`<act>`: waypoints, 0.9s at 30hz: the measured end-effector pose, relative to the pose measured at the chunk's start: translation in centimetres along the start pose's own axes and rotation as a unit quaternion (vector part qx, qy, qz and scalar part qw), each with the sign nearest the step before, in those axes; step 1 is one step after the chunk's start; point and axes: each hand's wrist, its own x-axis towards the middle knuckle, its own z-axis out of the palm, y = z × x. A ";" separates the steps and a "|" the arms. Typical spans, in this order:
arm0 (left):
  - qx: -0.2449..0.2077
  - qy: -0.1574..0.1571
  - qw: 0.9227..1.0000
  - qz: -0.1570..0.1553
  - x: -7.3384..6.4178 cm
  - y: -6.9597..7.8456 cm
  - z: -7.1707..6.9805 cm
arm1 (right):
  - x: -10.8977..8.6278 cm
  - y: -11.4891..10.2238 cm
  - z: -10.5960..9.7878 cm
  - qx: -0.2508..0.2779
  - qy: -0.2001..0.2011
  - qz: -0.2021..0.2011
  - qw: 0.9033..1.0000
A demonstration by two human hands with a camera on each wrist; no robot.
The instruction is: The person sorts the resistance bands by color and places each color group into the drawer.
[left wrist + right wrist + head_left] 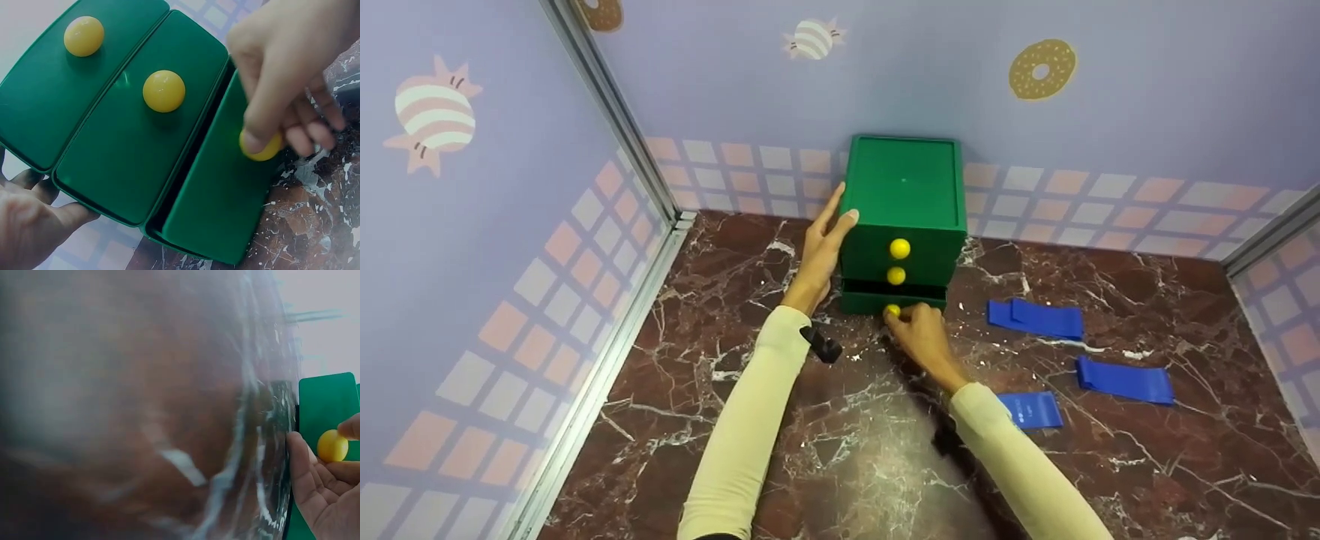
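A green drawer cabinet (906,184) with three stacked drawers stands against the back wall. Each drawer front has a round yellow knob, including the top knob (900,249) and the middle knob (163,91). The bottom drawer (859,301) sits pulled out a little, with a dark gap above its front. Thumb and forefinger of my right hand (924,336) pinch the bottom knob (332,446); its other fingers curl loosely below. My left hand (819,255) rests along the cabinet's left side, fingers extended and thumb near the top front corner.
On the dark red marbled surface (840,450), right of the cabinet, lie several flat blue bands: a folded one (1035,319), another (1125,380) farther right, and one (1033,410) partly behind my right sleeve. Patterned wall panels (720,75) rise behind and at both sides.
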 end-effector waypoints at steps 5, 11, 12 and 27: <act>-0.001 0.001 1.000 0.003 0.1 0.0 0.0 | -2.1 0.0 -0.4 0.021 -0.025 0.004 0.999; 0.008 -0.005 1.000 0.004 -0.1 -0.1 -0.2 | -4.1 0.0 -0.4 0.048 -0.030 0.014 0.998; 0.011 -0.007 1.000 0.002 -0.1 -0.2 -0.2 | -4.4 0.0 -0.4 0.049 -0.031 0.014 0.998; 0.019 -0.013 1.000 0.004 -0.2 0.2 -0.2 | -7.7 -0.4 -1.0 0.098 -0.076 0.041 0.991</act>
